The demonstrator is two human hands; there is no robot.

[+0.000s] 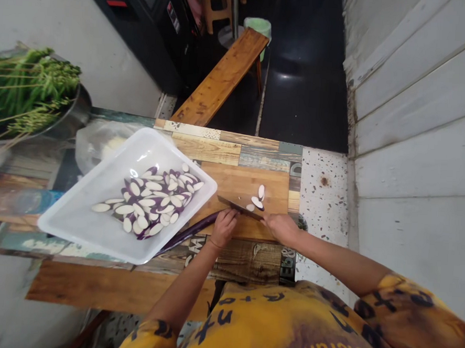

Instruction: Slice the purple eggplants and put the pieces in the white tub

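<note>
A long purple eggplant [195, 229] lies across the cutting board [243, 180], its far part running under the white tray's edge. Near its cut end, my left hand [224, 227] grips it with fingers curled. My right hand [282, 228] is closed round the handle of a kitchen knife [238, 206], whose blade crosses the board right beside my left fingertips. Just beyond the blade rest several oval eggplant slices [257, 202]. To the left, a white plastic tray [68, 214] holds a heap of similar slices [152, 198] with purple rims.
At the left stands a metal bowl [77, 104] of skewered greens [33, 88]. A clear plastic bag [88, 144] and a plastic bottle [21, 203] lie near the tray. Wooden benches [222, 79] stand beyond and below the table; a white wall [418, 154] is at right.
</note>
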